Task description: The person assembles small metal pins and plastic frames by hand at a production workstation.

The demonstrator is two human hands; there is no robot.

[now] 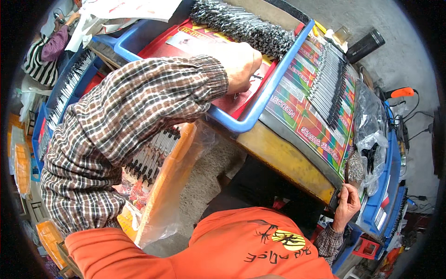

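Observation:
My left hand (242, 65) reaches into a blue tray (272, 90), over a red printed sheet (155, 45). Its fingers are curled inward; whatever they grip is hidden or too small to name. A heap of slim clear-and-black pens (246, 29) fills the far side of this tray. Low on the right, my right hand (347, 207) pinches at the near corner of a colourful printed board (297, 111); what lies between its fingertips is too small to tell. Similar pens (327, 83) lie side by side in a slanted row on that board.
An orange tray (160, 186) lined with clear plastic holds more pens below my left arm. A dark cylinder (365, 45) lies beyond the board. Crumpled clear plastic bags (371, 139) and blue bins (378, 204) stand at right. Another person's striped clothing (41, 63) shows far left.

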